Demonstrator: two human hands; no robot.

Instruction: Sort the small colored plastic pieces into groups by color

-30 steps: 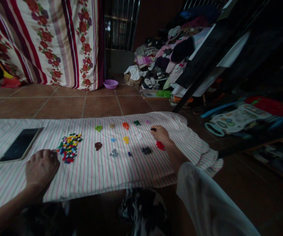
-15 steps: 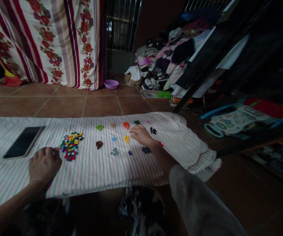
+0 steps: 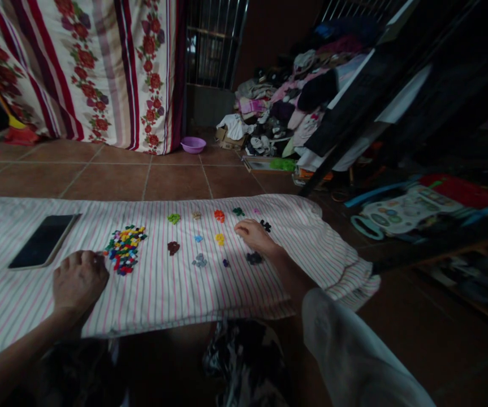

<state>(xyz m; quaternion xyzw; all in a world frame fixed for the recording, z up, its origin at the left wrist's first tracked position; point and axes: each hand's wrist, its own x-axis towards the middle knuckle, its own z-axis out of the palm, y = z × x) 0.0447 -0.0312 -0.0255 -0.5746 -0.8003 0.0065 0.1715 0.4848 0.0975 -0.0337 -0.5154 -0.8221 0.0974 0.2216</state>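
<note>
My left hand (image 3: 80, 277) rests back-up on the striped cloth with fingers curled down, its fingertips at the edge of a mixed pile of small coloured pieces (image 3: 125, 249); whatever is under the fingers is hidden. My right hand (image 3: 254, 234) hovers or rests low over the cloth, fingers bent together, between the yellow pieces (image 3: 219, 239) and the black pieces (image 3: 265, 225). What its fingertips hold is too small to make out. Around it lie orange pieces (image 3: 219, 216), dark green pieces (image 3: 238, 211), dark grey pieces (image 3: 253, 258) and purple pieces (image 3: 225, 263).
Brown pieces (image 3: 173, 247), grey pieces (image 3: 200, 260), blue pieces (image 3: 198, 238), lime green pieces (image 3: 173, 218) and tan pieces (image 3: 196, 215) lie in separate heaps. A phone-like dark slab (image 3: 44, 242) is at left. Beyond are a purple basin (image 3: 193, 145) and piled clothes (image 3: 286, 102).
My right hand has shifted right, away from the orange and yellow pieces, and its wrist now covers the red ones. My left hand stays beside the mixed pile. The view has shifted slightly.
</note>
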